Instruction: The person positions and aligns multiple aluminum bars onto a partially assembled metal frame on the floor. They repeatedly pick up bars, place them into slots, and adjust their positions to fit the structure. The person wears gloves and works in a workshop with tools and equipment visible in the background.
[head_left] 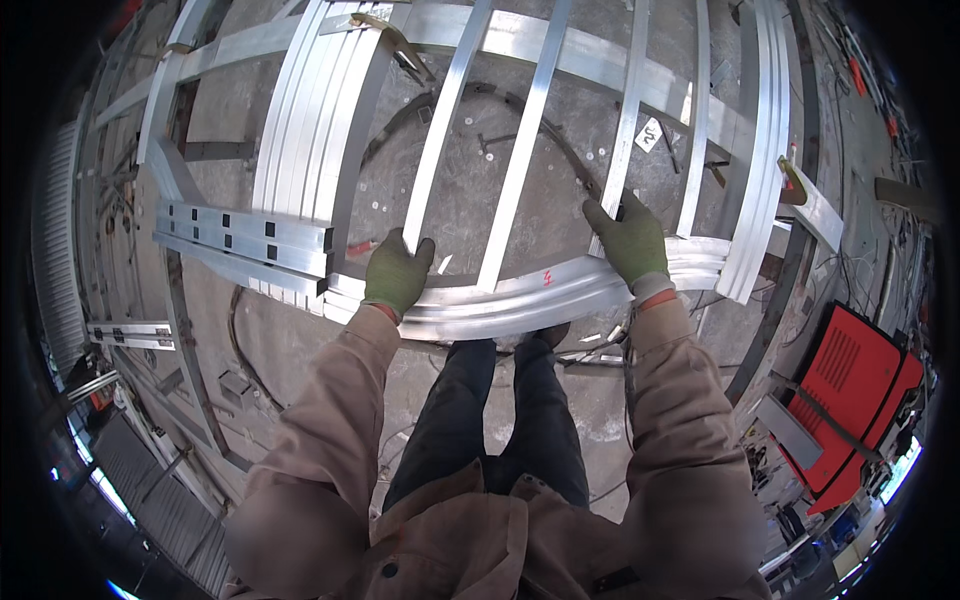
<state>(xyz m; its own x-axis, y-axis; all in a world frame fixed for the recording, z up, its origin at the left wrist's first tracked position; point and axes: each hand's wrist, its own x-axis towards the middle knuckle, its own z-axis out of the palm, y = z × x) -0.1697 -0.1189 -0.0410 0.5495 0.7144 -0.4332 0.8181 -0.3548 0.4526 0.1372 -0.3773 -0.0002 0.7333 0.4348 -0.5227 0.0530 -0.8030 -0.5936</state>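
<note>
Both my hands wear green work gloves and sit at the near ends of slim silver metal bars. My left hand (398, 272) is closed round the lower end of the left bar (447, 130), thumb and finger on either side of it. Farther right, my right hand (632, 240) grips the end of another upright bar (624, 130); part of its fingers is hidden. Between them a third bar (524, 150) meets the curved, ribbed silver rail (500, 312) in front of me. A small red mark (547, 277) shows on that rail.
Wide ribbed profiles stand at the left (310, 120) and right (762, 150) of the frame. A beam with square holes (245, 232) juts out at left. Clamps (395, 45) hold parts at the far side. A red machine (850, 395) stands right; cables (240, 330) lie on the floor.
</note>
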